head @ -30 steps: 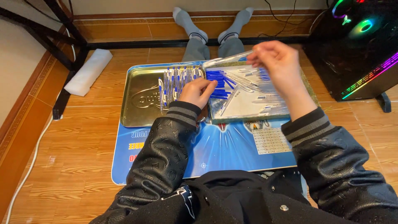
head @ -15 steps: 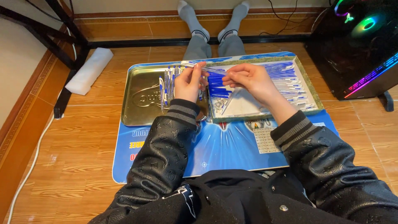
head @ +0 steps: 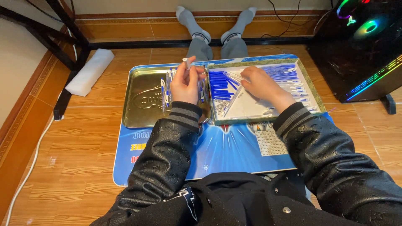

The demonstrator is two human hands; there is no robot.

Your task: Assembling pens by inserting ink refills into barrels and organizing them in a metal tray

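Note:
My left hand (head: 186,82) is raised over the gold metal tray (head: 142,100) and holds a thin white pen (head: 187,63) upright between its fingers. A row of blue and white pens (head: 167,88) lies in that tray beside the hand. My right hand (head: 260,83) rests palm down on the pile of blue and white pens (head: 289,79) inside the white tray with a green rim (head: 315,92). Whether its fingers pinch a pen is hidden. Both sleeves are black with striped cuffs.
Both trays sit on a blue printed mat (head: 234,146) on the wooden floor. My grey-socked feet (head: 215,21) reach the skirting. A white foam block (head: 90,71) and black desk legs (head: 67,25) are at left; a lit computer case (head: 364,46) stands at right.
My right hand came down from the air onto the pen pile in the white tray. My left hand lifted slightly and now holds a pen upright.

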